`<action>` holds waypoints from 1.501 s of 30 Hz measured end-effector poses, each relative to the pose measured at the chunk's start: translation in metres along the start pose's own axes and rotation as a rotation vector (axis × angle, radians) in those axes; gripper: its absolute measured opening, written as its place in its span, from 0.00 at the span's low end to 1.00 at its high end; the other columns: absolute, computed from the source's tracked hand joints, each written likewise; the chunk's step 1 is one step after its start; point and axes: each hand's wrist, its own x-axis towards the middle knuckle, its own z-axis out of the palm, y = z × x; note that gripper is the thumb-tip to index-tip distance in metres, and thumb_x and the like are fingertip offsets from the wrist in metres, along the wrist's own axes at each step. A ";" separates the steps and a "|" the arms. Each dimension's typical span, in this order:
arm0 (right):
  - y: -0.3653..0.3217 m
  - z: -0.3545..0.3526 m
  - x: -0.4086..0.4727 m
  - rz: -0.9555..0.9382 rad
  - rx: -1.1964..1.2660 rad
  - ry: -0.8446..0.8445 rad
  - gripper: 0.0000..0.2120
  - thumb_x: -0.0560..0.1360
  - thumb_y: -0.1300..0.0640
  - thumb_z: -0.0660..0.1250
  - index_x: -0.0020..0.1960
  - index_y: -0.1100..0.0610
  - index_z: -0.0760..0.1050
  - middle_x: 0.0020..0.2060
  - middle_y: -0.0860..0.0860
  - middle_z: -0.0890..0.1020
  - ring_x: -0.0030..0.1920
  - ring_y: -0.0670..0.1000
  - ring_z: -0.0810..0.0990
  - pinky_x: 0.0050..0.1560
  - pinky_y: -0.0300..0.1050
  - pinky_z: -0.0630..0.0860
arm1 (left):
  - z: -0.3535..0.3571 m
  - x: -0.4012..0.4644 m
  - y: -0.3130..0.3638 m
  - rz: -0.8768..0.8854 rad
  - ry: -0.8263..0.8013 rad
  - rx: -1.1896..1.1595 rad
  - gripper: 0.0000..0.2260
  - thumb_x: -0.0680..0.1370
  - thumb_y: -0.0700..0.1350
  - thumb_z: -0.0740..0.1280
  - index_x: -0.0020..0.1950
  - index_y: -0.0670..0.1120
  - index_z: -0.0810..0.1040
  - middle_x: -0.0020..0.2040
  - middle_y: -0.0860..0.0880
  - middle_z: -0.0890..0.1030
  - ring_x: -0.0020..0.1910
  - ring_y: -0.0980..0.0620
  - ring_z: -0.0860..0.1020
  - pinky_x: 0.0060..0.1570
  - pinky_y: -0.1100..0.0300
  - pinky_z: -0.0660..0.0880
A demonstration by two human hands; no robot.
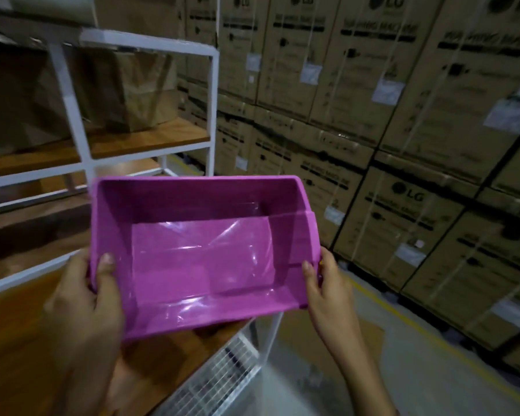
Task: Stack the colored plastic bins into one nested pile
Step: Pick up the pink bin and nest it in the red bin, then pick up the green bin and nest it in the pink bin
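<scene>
A purple plastic bin (201,253) fills the middle of the head view, held in the air with its open top tilted toward me. A sheet of clear plastic film lies inside it and shines. My left hand (84,295) grips the bin's left rim, thumb inside the wall. My right hand (324,283) grips the right rim, thumb over the edge. No other colored bin is visible.
A wooden table top (18,340) lies below the bin at the lower left, with a white wire mesh rack (222,382) at its right edge. A white metal shelf frame (213,100) with wooden boards stands behind. Stacked cardboard boxes (403,145) wall the right side.
</scene>
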 end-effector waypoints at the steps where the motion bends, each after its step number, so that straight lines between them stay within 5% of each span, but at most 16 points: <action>1: 0.010 -0.001 0.023 -0.019 -0.027 0.013 0.17 0.86 0.44 0.57 0.74 0.40 0.67 0.50 0.47 0.86 0.45 0.47 0.87 0.44 0.60 0.86 | 0.024 0.005 0.006 -0.026 -0.003 -0.020 0.20 0.85 0.60 0.58 0.70 0.49 0.73 0.53 0.42 0.84 0.48 0.36 0.82 0.48 0.41 0.79; 8: 0.048 -0.013 0.171 0.006 -0.133 0.115 0.16 0.88 0.50 0.55 0.73 0.49 0.71 0.42 0.42 0.82 0.39 0.47 0.84 0.40 0.60 0.83 | 0.160 0.026 0.031 -0.163 -0.227 -0.109 0.16 0.85 0.51 0.64 0.73 0.53 0.75 0.54 0.51 0.81 0.51 0.45 0.79 0.50 0.49 0.73; 13: 0.102 0.000 0.246 0.047 -0.145 0.028 0.15 0.87 0.48 0.56 0.72 0.47 0.72 0.47 0.50 0.85 0.43 0.55 0.86 0.45 0.64 0.85 | 0.214 0.031 0.020 -0.249 -0.327 -0.180 0.18 0.83 0.58 0.66 0.73 0.60 0.73 0.59 0.54 0.83 0.60 0.48 0.83 0.59 0.47 0.80; 17: 0.137 0.009 0.293 0.052 -0.154 -0.112 0.21 0.86 0.46 0.58 0.75 0.52 0.73 0.59 0.57 0.85 0.54 0.59 0.85 0.53 0.56 0.82 | 0.242 0.025 0.016 -0.366 -0.313 -0.186 0.17 0.82 0.56 0.69 0.71 0.63 0.76 0.67 0.54 0.84 0.67 0.55 0.81 0.66 0.45 0.81; 19: 0.147 0.009 0.314 0.002 -0.204 -0.184 0.26 0.85 0.39 0.56 0.75 0.52 0.73 0.57 0.55 0.86 0.52 0.58 0.86 0.50 0.52 0.80 | 0.249 0.017 0.019 -0.423 -0.274 -0.152 0.19 0.82 0.51 0.70 0.72 0.63 0.76 0.67 0.52 0.84 0.66 0.55 0.82 0.66 0.49 0.81; 22: 0.167 0.013 0.338 -0.046 -0.256 -0.296 0.25 0.83 0.39 0.57 0.73 0.52 0.76 0.42 0.55 0.88 0.34 0.54 0.87 0.40 0.54 0.83 | 0.260 0.000 0.037 -0.472 -0.166 -0.079 0.21 0.82 0.51 0.70 0.73 0.66 0.75 0.65 0.57 0.83 0.58 0.66 0.80 0.62 0.54 0.81; 25: 0.190 0.026 0.357 -0.108 -0.307 -0.380 0.25 0.84 0.44 0.59 0.76 0.56 0.74 0.40 0.64 0.87 0.37 0.64 0.87 0.40 0.55 0.81 | 0.270 -0.011 0.053 -0.517 -0.100 0.003 0.19 0.81 0.57 0.68 0.68 0.78 0.73 0.56 0.70 0.81 0.50 0.73 0.76 0.54 0.63 0.82; 28: 0.196 0.034 0.366 -0.121 -0.295 -0.473 0.26 0.85 0.52 0.61 0.82 0.56 0.66 0.55 0.68 0.86 0.53 0.70 0.85 0.45 0.54 0.74 | 0.283 -0.022 0.060 -0.496 0.003 0.190 0.19 0.82 0.58 0.66 0.63 0.84 0.68 0.42 0.60 0.86 0.37 0.62 0.77 0.45 0.55 0.84; 30: 0.194 0.036 0.369 -0.100 -0.261 -0.516 0.29 0.85 0.55 0.61 0.85 0.51 0.59 0.52 0.68 0.84 0.50 0.68 0.85 0.44 0.53 0.69 | 0.292 -0.029 0.065 -0.485 0.016 0.309 0.20 0.83 0.56 0.64 0.71 0.76 0.68 0.36 0.49 0.87 0.32 0.56 0.78 0.33 0.57 0.80; 33: 0.208 0.041 0.375 -0.140 -0.311 -0.617 0.31 0.85 0.54 0.60 0.85 0.46 0.55 0.46 0.64 0.82 0.45 0.63 0.82 0.44 0.52 0.68 | 0.299 -0.035 0.073 -0.480 0.003 0.439 0.20 0.84 0.49 0.65 0.76 0.61 0.74 0.32 0.57 0.80 0.29 0.56 0.79 0.27 0.59 0.73; 35: 0.228 0.050 0.377 -0.184 -0.378 -0.642 0.30 0.85 0.53 0.59 0.85 0.45 0.55 0.54 0.67 0.85 0.51 0.66 0.85 0.45 0.54 0.71 | 0.304 -0.040 0.065 -0.493 -0.021 0.513 0.18 0.84 0.46 0.66 0.74 0.55 0.79 0.36 0.57 0.78 0.32 0.58 0.78 0.28 0.60 0.70; 38: 0.244 0.063 0.365 -0.251 -0.470 -0.695 0.32 0.85 0.50 0.56 0.86 0.44 0.50 0.65 0.63 0.81 0.59 0.65 0.83 0.56 0.59 0.79 | 0.316 -0.042 0.041 -0.483 -0.068 0.641 0.17 0.85 0.47 0.64 0.72 0.48 0.82 0.50 0.50 0.79 0.40 0.49 0.81 0.37 0.54 0.79; 41: 0.244 0.073 0.357 -0.319 -0.470 -0.627 0.30 0.84 0.53 0.59 0.85 0.49 0.57 0.72 0.62 0.75 0.67 0.67 0.77 0.66 0.62 0.77 | 0.321 -0.047 0.013 -0.526 -0.105 0.736 0.19 0.86 0.55 0.59 0.73 0.54 0.79 0.63 0.49 0.79 0.52 0.44 0.83 0.45 0.50 0.82; 45: 0.240 0.081 0.360 -0.378 -0.634 -0.589 0.29 0.82 0.54 0.65 0.81 0.55 0.67 0.72 0.67 0.76 0.65 0.71 0.77 0.66 0.66 0.72 | 0.314 -0.048 -0.007 -0.538 -0.150 0.629 0.22 0.86 0.60 0.53 0.75 0.58 0.76 0.62 0.52 0.79 0.53 0.48 0.83 0.48 0.50 0.81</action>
